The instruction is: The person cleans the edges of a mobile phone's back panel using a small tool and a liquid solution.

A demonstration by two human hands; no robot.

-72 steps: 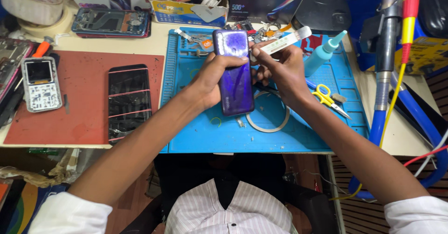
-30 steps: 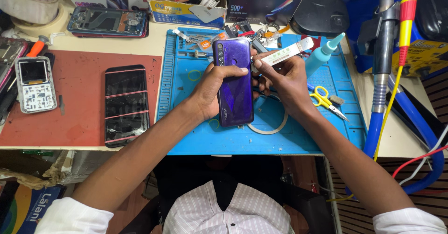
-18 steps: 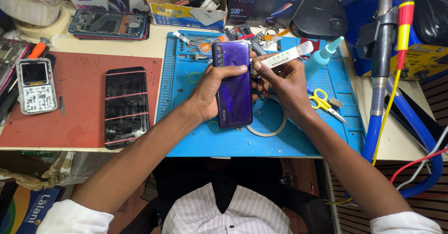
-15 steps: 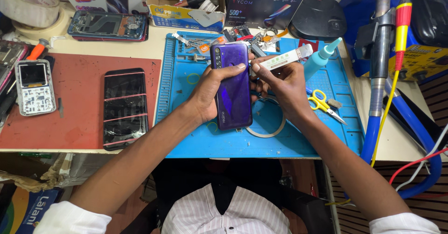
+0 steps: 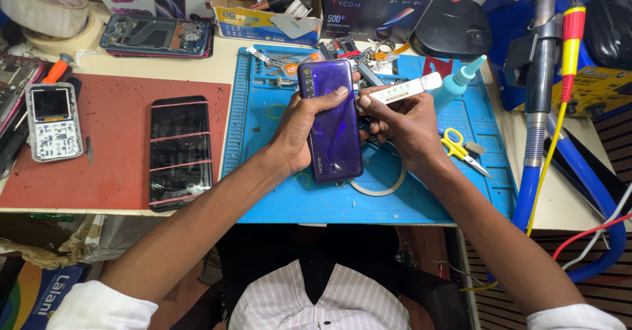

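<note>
Since the earlier frames the purple phone has barely shifted, held back-up above the blue mat, near its far edge. The mat's near edge lies open except for a white ring; yellow scissors sit toward the right edge. The left hand clamps the phone, fingers wrapped over its left side. The right hand pinches a white tube just beside the phone's right edge.

Left hand gripping purple phone, right hand holding white tube
</note>
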